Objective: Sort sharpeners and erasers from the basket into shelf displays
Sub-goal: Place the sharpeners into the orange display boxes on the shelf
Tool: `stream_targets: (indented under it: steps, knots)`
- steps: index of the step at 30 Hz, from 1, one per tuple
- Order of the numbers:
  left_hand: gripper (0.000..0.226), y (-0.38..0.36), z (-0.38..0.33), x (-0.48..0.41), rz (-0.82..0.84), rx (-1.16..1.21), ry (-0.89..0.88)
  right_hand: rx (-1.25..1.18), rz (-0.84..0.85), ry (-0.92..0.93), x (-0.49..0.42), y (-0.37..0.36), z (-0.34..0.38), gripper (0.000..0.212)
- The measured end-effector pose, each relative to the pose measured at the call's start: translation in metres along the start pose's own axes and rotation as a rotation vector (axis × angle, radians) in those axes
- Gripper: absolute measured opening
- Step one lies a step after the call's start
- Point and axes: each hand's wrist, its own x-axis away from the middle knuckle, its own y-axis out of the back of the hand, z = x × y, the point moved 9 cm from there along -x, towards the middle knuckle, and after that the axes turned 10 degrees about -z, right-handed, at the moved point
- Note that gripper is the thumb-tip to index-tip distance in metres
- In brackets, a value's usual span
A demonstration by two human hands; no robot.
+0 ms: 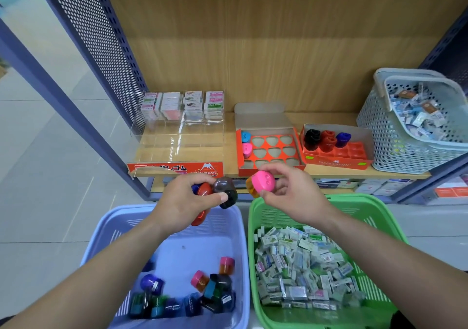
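Sharpeners (192,293) lie loose in the lilac basket (106,240) at 7 o'clock of the view. Wrapped erasers (298,265) fill the green basket (253,217) at 5 o'clock. Both baskets sit below the front edge of the shelf (329,174).

Hands. The right hand (293,194) pinches one pink sharpener (263,182) between thumb and fingertips; an orange body shows behind its pink cap. The left hand (182,202) is curled round a bunch: a dark sharpener (225,192), a red sharpener (203,193) and a part-hidden blue sharpener (195,188). The exact count cannot be told.

Displays. The slotted orange tray (268,149) stands on the shelf at 12 o'clock of the right hand, just beyond it. Two slots in its left column are filled, by a seated blue piece (245,136) and a seated pink piece (247,149); the other visible slots are vacant. A second tray (336,149) at 2 o'clock holds black, red and blue pieces. The clear eraser display (177,126) at 11 o'clock carries packs in its back row only. A grey basket (395,136) of small packets stands at 3 o'clock on the shelf.

Assessment. The step in hand is seating sharpeners, and eraser sorting appears largely outstanding. The next move likely calls for carrying the pink sharpener forward to a vacant slot, turning it until its rounded outline matches the cut-out, then pressing it down. The left hand's bunch looks loosely stacked and could shed a piece.
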Motion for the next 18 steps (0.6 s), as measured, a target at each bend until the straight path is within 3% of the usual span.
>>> stream_targets:
  steps: [5, 9, 18]
  knots:
    - [0.013, 0.005, 0.009, -0.009, -0.001, 0.045, 0.028, 0.161, -0.067, -0.063, -0.040, 0.013, -0.040, 0.049]
    - [0.010, 0.011, 0.014, -0.019, -0.031, 0.072, 0.031, 0.133, -0.159, -0.037, -0.095, 0.005, -0.056, 0.048]
    - [0.008, 0.015, 0.026, -0.035, -0.050, 0.094, 0.057, 0.168, -0.039, -0.053, -0.143, -0.055, -0.116, 0.046]
